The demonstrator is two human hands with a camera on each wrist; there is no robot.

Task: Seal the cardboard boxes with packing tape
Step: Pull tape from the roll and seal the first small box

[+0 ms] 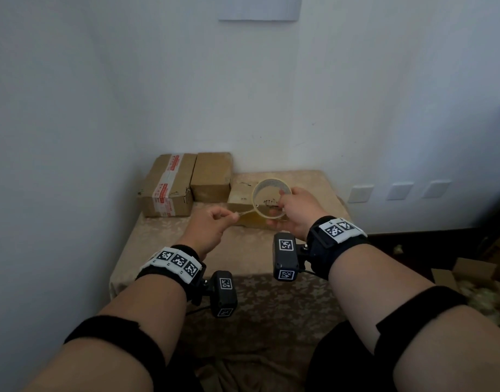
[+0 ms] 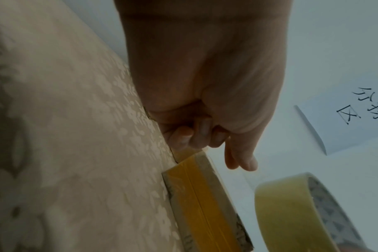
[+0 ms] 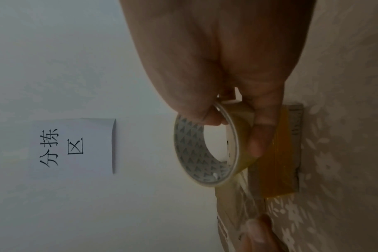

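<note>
My right hand [image 1: 281, 207] grips a roll of clear packing tape [image 1: 267, 193], thumb outside and fingers through the core, just above a flat cardboard box [image 1: 243, 198] on the table. The roll [image 3: 205, 145] shows a grey triangle-patterned core, and yellowish tape runs over the box [image 3: 278, 153] behind it. My left hand [image 1: 231, 217] pinches the free tape end, and a short strip [image 1: 247, 212] stretches from it to the roll. Two more boxes stand at the back left: one with red-printed tape [image 1: 166, 190], one plain [image 1: 212, 176]. In the left wrist view, the curled fingers [image 2: 203, 134] hover over the box [image 2: 205, 204].
The table [image 1: 243, 250] has a beige flowered cloth and stands in a corner between white walls. A paper sign [image 3: 73, 145] hangs on the back wall, and wall sockets [image 1: 360, 193] sit to the right. An open carton [image 1: 469, 273] lies on the floor at right.
</note>
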